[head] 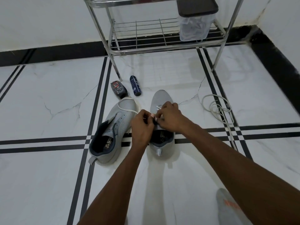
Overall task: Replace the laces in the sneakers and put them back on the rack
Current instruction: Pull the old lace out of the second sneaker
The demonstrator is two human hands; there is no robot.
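Note:
Two grey sneakers stand on the tiled floor, toes pointing away from me. The left sneaker (112, 132) has no lace in its eyelets; a white lace (125, 109) lies looped over its toe. Over the tongue of the right sneaker (160, 98) both hands work close together. My left hand (142, 123) pinches the white lace running from the left shoe. My right hand (168, 117) pinches the lace at the right sneaker's eyelets, hiding most of them. A second, loose lace (217, 109) lies coiled on the floor to the right.
A metal shoe rack (162, 38) stands against the wall ahead, with a clear lidded container (194, 21) on its lower shelf. A small dark bottle (117, 89) and a blue spray can (135, 86) lie on the floor beyond the left sneaker. A socked foot (227, 203) shows bottom right.

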